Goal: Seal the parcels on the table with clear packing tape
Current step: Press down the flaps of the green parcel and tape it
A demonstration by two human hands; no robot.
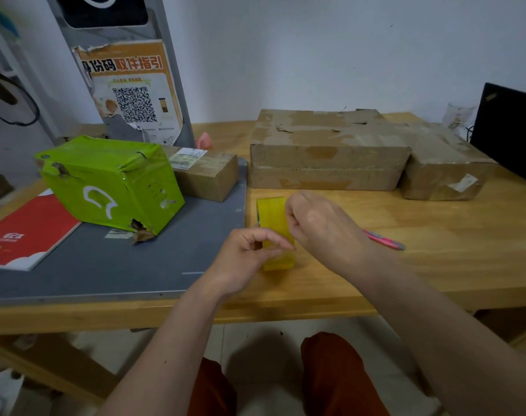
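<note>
At the far left of the frame a red booklet [27,232] lies on a grey mat [111,265] that covers the left part of the wooden worktop [435,235]. Just right of it, on the mat, stands a green parcel [111,181], torn at its lower corner, with a small brown parcel [206,175] behind it. A grey stand with a QR-code poster [132,91] rises in the upper left.

At centre, the left hand [243,259] has its fingers curled and pinching the near side of the roll of tape [273,232], which stands on edge on the worktop. The right hand [321,223] has curled fingers on the roll's upper right side, apparently picking at its surface.

Right of the hands lies a pink utility knife [384,240]. Behind, a large flat brown parcel [327,151] touches another brown parcel [444,166]. A black laptop [510,130] stands at the right edge.
</note>
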